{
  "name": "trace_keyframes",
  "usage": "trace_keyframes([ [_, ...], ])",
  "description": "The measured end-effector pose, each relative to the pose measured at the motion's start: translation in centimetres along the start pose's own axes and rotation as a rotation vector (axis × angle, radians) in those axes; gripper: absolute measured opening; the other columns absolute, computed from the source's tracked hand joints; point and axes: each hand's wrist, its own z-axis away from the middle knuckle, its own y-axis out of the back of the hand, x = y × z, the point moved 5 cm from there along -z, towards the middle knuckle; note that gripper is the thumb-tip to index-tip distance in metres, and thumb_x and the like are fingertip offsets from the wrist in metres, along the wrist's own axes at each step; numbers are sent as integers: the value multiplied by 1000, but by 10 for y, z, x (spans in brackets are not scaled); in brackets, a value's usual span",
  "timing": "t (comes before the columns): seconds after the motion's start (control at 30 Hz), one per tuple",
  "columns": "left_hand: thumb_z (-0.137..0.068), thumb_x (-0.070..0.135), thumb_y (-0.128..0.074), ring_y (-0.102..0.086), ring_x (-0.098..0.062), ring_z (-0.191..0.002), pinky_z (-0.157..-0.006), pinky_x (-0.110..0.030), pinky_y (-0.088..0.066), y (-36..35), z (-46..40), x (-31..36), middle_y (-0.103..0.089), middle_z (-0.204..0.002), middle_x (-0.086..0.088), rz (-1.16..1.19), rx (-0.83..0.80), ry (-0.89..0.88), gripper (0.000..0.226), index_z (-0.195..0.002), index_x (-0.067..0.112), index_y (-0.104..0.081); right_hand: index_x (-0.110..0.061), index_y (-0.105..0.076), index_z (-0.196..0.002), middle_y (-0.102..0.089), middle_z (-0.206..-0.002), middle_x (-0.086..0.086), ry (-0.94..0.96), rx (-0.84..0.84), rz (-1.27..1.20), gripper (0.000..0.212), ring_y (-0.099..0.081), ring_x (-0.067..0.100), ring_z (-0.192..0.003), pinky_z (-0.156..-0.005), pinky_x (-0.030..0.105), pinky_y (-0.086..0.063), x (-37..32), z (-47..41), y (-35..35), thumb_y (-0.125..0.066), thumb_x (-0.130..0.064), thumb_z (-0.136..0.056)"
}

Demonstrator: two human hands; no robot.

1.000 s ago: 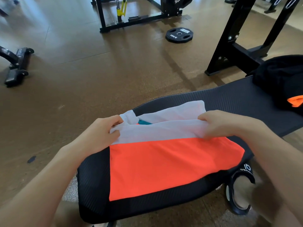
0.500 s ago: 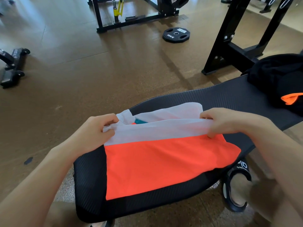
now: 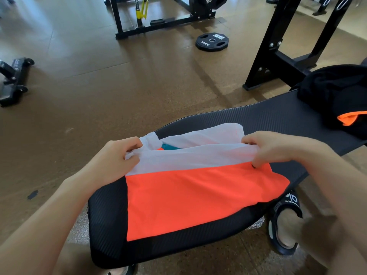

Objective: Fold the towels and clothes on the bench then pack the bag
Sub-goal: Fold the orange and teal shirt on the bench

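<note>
Left hand (image 3: 111, 161) and right hand (image 3: 272, 148) each pinch the shirt (image 3: 198, 195) hem over the desk (image 3: 107, 225). Keep the edge taut between both hands, fold level.

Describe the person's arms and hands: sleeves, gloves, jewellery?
Both forearms are bare as far as the frame shows; no sleeve is in view. The left hand and the right hand wear no gloves, rings, watch or bands. A black slide sandal with white lettering is on one foot.
</note>
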Motion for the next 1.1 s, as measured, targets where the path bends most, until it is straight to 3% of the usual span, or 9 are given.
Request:
trace_keyframes([
  [0.2, -83, -3, -52, -37, -10, -59, -52, -21, -29, 14, 4, 13, -52, -67, -9, 82, 76, -46, 15, -78, 11, -56, -3, -56, -84, -44, -71, -1, 86, 29, -174, 36, -42, 15, -64, -60, 38, -31, -4, 11, 14, -59, -25, -55],
  [0.33, -87, 1, -53, -41, -14, -60, -57, -30, -34, 19, -5, 5, -55, -68, -7, 117, 201, 11, 15, -80, 14, -57, -15, -63, -83, -57, -78, 3, 88, 169, -268, 31, -52, 15, -69, -62, 35, -38, -5, 11, 28, -59, -26, -55],
  [0.43, -90, 5, -53, -55, -26, -71, -60, -30, -41, 6, -13, -14, -64, -78, -4, 100, 182, 94, 17, -85, 20, -59, -22, -60, -91, -63, -89, 1, 12, 266, -280, 28, -58, 17, -77, -60, 32, -40, -2, -6, 24, -62, -22, -64],
  [0.5, -91, 4, -52, -56, -25, -72, -61, -30, -41, -3, -16, -22, -66, -85, -5, 90, 158, 137, 21, -86, 24, -58, -23, -57, -100, -63, -97, 3, -43, 282, -248, 28, -59, 18, -83, -60, 33, -42, 3, -19, 15, -64, -13, -75],
  [0.6, -92, 4, -51, -57, -26, -74, -62, -31, -42, -6, -17, -24, -66, -88, -3, 106, 155, 162, 24, -88, 27, -58, -24, -51, -112, -61, -104, 4, -103, 245, -243, 37, -60, 21, -90, -65, 37, -47, 11, -30, 2, -64, -14, -79],
  [0.73, -89, 2, -54, -59, -23, -80, -65, -32, -46, 4, -16, -11, -65, -89, 4, 130, 230, 101, 26, -93, 27, -59, -19, -52, -112, -62, -101, 5, -74, 349, -407, 37, -59, 20, -85, -64, 35, -46, 9, -26, 13, -64, -9, -78],
  [0.87, -88, 2, -54, -58, -12, -82, -65, -23, -43, 6, -19, -12, -64, -89, 7, 157, 318, 109, 23, -94, 24, -58, -15, -50, -114, -56, -94, 2, -105, 519, -554, 34, -53, 15, -78, -60, 32, -39, 9, -27, 20, -59, -6, -82],
  [1.0, -91, 6, -54, -58, -15, -98, -73, -19, -42, -14, -22, -31, -63, -104, 10, 125, 220, 176, 28, -108, 29, -58, -13, -46, -129, -61, -109, 5, -189, 443, -563, 48, -59, 22, -99, -70, 35, -45, 12, -39, 2, -63, -15, -85],
  [1.1, -93, 12, -55, -58, -16, -98, -73, -21, -44, -17, -23, -34, -63, -104, 9, 127, 229, 197, 24, -108, 30, -58, -17, -44, -140, -57, -122, 2, -174, 515, -661, 61, -56, 22, -112, -83, 34, -41, 12, -43, 3, -71, -25, -86],
])
